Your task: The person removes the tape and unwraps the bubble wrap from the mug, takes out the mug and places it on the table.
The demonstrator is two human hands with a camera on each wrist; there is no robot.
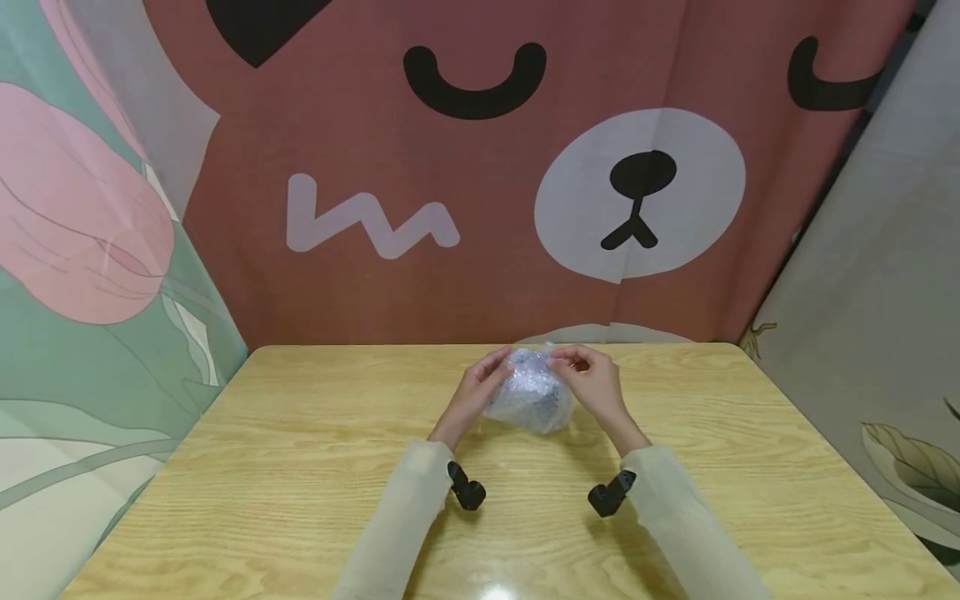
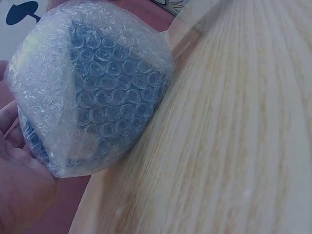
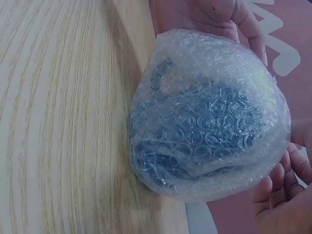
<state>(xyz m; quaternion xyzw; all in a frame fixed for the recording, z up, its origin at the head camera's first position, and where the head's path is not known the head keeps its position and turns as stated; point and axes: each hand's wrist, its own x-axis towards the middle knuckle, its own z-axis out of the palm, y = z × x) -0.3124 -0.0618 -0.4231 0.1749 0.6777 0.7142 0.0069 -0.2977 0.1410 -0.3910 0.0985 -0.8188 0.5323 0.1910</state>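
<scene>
A bubble-wrapped bundle point(image 1: 531, 398) sits near the back edge of the table, between both hands. Through the clear bubble wrap point(image 2: 105, 95) something dark bluish shows in the left wrist view, its kind hidden by the layers. My left hand point(image 1: 480, 387) holds the bundle's left side, thumb toward the front and fingers behind. At the upper right, my right hand point(image 1: 595, 385) pinches the wrap between thumb and fingers. The right wrist view shows folded layers of the bundle point(image 3: 195, 131), with curled fingers of the right hand point(image 3: 285, 197) at its side.
The wooden table point(image 1: 300, 467) stretches toward me and to both sides. Close behind its back edge hangs a brown curtain point(image 1: 360, 292) with a bear face. A green floral curtain point(image 1: 90, 367) hangs left, a pale one point(image 1: 870, 333) right.
</scene>
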